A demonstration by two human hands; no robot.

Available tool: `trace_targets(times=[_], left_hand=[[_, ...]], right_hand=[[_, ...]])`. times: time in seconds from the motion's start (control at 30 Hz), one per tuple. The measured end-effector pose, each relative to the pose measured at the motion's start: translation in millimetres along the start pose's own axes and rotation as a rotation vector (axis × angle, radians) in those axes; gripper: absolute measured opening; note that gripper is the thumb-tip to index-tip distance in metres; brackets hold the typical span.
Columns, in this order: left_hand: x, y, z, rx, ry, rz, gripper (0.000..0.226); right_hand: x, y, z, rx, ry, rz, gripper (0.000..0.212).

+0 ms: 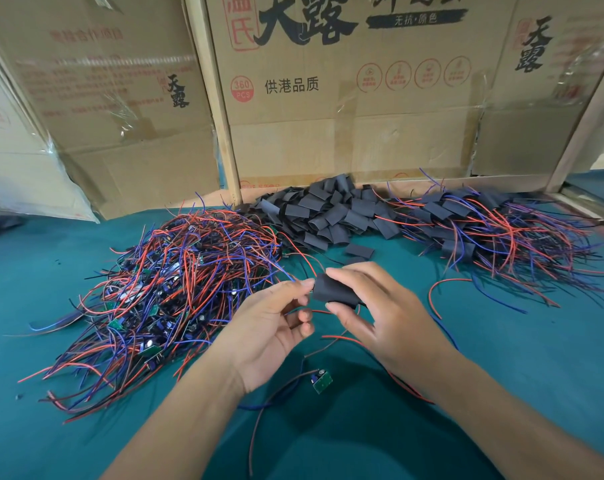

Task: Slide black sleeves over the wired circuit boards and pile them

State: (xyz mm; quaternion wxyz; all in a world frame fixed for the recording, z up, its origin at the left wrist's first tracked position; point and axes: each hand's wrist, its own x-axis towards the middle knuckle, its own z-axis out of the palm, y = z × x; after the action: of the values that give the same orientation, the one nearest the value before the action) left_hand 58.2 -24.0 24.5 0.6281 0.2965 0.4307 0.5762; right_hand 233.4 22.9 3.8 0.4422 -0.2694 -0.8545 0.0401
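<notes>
I am pinching a flat black rubbery sleeve (335, 291) in my right hand (380, 317), my left hand (276, 327) pinching wires at its mouth; next, I judge, pulling the board in.

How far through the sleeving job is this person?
Done: a sleeved pile lies at right. In hand: the right hand holds a black sleeve while the left hand pinches its end. Left: a large unsleeved board pile, one loose circuit board, and empty sleeves.
</notes>
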Motion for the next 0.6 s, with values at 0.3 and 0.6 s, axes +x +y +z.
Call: trace_targets(times=[0.3, 0.6], left_hand=[[1.3, 1.7, -9.5, 0.083, -0.063, -0.079, 0.020], [-1.9, 4.7, -12.7, 0.122, -0.165, -0.222, 0.016]], right_hand=[[1.3, -1.8, -5.3, -0.079, -0.076, -0.046, 0.039], [-0.6, -4.1, -3.8, -0.039, -0.097, -0.078, 0.037]])
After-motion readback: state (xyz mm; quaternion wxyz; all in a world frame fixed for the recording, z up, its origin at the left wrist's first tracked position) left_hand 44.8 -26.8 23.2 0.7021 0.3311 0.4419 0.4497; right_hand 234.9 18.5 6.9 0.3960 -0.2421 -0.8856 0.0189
